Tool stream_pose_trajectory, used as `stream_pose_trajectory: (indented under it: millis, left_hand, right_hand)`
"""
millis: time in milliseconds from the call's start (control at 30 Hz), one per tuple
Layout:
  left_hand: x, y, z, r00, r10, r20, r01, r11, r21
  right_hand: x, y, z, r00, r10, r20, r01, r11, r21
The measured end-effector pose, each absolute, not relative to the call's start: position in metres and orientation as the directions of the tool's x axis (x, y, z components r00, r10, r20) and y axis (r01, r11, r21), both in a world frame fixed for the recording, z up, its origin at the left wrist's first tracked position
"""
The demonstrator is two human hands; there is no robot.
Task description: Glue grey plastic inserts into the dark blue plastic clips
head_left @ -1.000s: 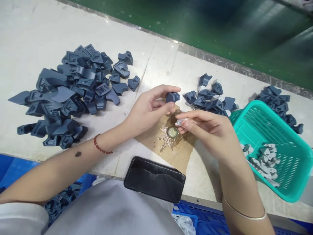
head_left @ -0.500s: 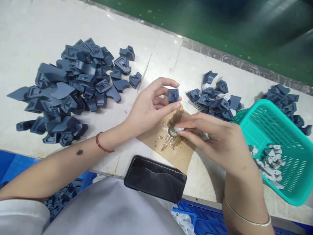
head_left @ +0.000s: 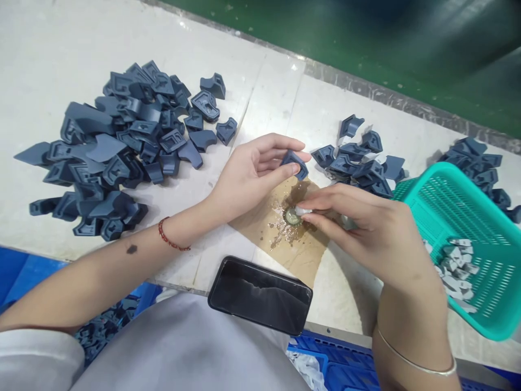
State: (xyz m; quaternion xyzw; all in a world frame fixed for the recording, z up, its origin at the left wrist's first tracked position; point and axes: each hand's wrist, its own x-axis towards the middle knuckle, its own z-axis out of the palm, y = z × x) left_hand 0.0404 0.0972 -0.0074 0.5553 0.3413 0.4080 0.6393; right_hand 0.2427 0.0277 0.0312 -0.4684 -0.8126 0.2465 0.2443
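Between the thumb and fingers of my left hand point(head_left: 254, 176) is a dark blue plastic part point(head_left: 298, 163), tilted, its far side hidden by the fingers. My right hand point(head_left: 366, 228) pinches a small white plastic piece point(head_left: 302, 210) by its end. That piece is at the edge of a small round dish point(head_left: 292, 216) of clear liquid; I cannot tell whether it touches the liquid. Under the dish lies brown paper point(head_left: 299, 258), wet and splashed around it. Just beyond my right hand is a small pile of dark blue parts point(head_left: 358, 160) with some white pieces among them.
A large heap of dark blue parts point(head_left: 118, 141) covers the table's left side. On the right stands a green basket point(head_left: 494, 244) holding white pieces point(head_left: 458, 266), with more blue parts point(head_left: 474, 163) behind it. A phone point(head_left: 260, 296) lies at the near edge, above blue crates point(head_left: 350, 358).
My left hand has turned the blue part from facing me to a tilt, and the thumb now lies across it. My right hand has shifted slightly, still pinching the white piece by the dish.
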Motion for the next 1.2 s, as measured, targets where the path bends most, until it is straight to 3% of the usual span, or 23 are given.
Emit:
stream_pose_trajectory:
  millis: [133, 233, 367, 500, 667, 1200]
  left_hand:
    - [0.041, 0.098, -0.006, 0.443, 0.896, 0.034, -0.176, 0.050, 0.983]
    - [0.041, 0.099, -0.005, 0.449, 0.894, 0.006, -0.185, 0.086, 0.979]
    - [0.041, 0.101, -0.003, 0.511, 0.855, -0.085, -0.209, 0.220, 0.953]
    - [0.040, 0.102, 0.000, 0.638, 0.756, -0.145, -0.249, 0.381, 0.890]
    - [0.040, 0.101, 0.002, 0.715, 0.684, -0.144, -0.269, 0.459, 0.846]
    - [0.041, 0.101, -0.005, 0.763, 0.637, -0.109, -0.318, 0.518, 0.794]
  right_hand:
    - [0.245, 0.028, 0.031, -0.448, 0.885, 0.123, 0.618, 0.407, -0.672]
    - [0.245, 0.027, 0.033, -0.340, 0.931, 0.131, 0.607, 0.324, -0.725]
    - [0.239, 0.024, 0.035, -0.015, 0.950, 0.311, 0.490, 0.278, -0.827]
    - [0.230, 0.024, 0.035, 0.130, 0.870, 0.475, 0.485, 0.362, -0.796]
    - [0.225, 0.024, 0.034, 0.157, 0.821, 0.548, 0.496, 0.414, -0.763]
    - [0.235, 0.026, 0.033, -0.015, 0.844, 0.537, 0.521, 0.465, -0.716]
